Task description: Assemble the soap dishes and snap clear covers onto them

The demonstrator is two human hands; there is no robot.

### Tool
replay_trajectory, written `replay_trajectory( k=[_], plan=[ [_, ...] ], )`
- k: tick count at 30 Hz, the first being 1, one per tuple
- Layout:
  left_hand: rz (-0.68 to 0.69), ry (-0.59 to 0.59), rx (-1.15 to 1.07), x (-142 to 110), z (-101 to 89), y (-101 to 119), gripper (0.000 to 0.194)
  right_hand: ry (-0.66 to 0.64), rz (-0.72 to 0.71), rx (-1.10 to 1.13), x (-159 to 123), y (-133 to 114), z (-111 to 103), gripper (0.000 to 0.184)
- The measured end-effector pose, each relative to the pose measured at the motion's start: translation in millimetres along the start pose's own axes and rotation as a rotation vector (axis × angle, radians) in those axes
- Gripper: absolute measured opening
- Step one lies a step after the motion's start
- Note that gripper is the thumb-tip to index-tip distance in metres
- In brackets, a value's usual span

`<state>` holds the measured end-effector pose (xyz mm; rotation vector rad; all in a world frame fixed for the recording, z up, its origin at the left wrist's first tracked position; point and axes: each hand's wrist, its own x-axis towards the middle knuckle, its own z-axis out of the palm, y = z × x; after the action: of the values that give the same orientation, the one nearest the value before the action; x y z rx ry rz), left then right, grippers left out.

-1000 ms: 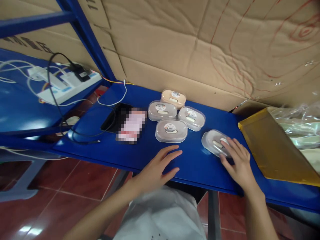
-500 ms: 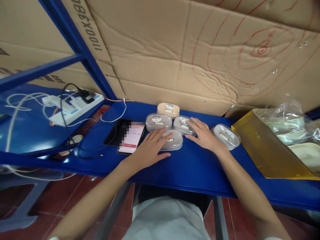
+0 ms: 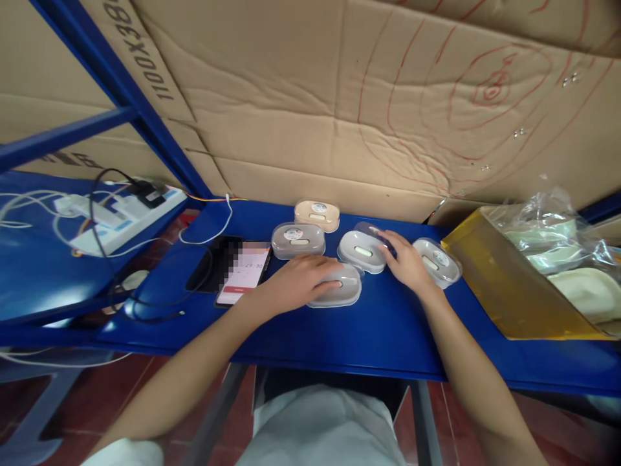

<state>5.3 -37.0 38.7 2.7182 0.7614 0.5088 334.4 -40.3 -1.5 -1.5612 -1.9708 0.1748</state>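
Observation:
My left hand [image 3: 303,279] lies over the near grey oval plastic case [image 3: 342,296], with its thumb across the top and its fingers along the far side. My right hand [image 3: 410,262] grips the right end of another grey oval case [image 3: 356,252], fingers at the far edge and thumb nearer me. Each case has a clear cover and a pale oblong tab. A third grey case [image 3: 298,241] lies on the left, a beige one [image 3: 317,215] behind it. One more grey case [image 3: 437,262] rests beyond my right wrist, beside the box.
A phone [image 3: 242,275] with a lit screen lies left of the cases on the blue table [image 3: 310,346]. Cables and a power strip [image 3: 130,220] are farther left. On the right stands an open cardboard box [image 3: 504,291] with pale oval parts in clear plastic. Cardboard [image 3: 272,97] walls the back.
The case under my left hand has slid nearer to me and to the right. The case at my right hand has shifted slightly nearer. The whole view has swung a little.

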Motion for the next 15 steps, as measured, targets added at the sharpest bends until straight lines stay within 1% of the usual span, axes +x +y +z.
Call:
replay_trajectory(
  k=[2, 4, 6, 8, 10, 12, 14, 15],
  plan=[
    [0.005, 0.053, 0.027, 0.9, 3.6, 3.2, 0.031, 0.026, -0.005, -0.033, 0.1, -1.9, 0.6, 0.05],
    [-0.008, 0.128, 0.071, 2.1, 3.4, 5.5, 0.032, 0.019, -0.038, -0.055, -2.3, -9.4, -0.4, 0.046],
    [-0.014, 0.208, 0.126, 5.8, -2.1, 6.9, 0.034, -0.061, -0.109, -0.091, -6.2, -20.4, -0.2, 0.042],
    [-0.01, 0.276, 0.17, 14.2, -11.6, 8.0, 0.034, -0.159, -0.173, -0.133, -10.3, -30.8, 2.7, 0.04],
    [-0.003, 0.338, 0.192, 28.8, -21.0, 8.2, 0.034, -0.221, -0.202, -0.159, -13.3, -37.1, 7.0, 0.039],
    [-0.006, 0.381, 0.194, 49.1, -25.7, 6.3, 0.033, -0.242, -0.2, -0.157, -14.7, -39.3, 9.1, 0.037],
    [-0.027, 0.362, 0.195, 72.5, -22.8, 1.5, 0.031, -0.265, -0.197, -0.154, -15.3, -39.4, 6.4, 0.036],
    [-0.038, 0.328, 0.193, 84.0, -18.8, -1.8, 0.029, -0.279, -0.198, -0.151, -15.7, -39.5, 3.1, 0.035]
  ],
)
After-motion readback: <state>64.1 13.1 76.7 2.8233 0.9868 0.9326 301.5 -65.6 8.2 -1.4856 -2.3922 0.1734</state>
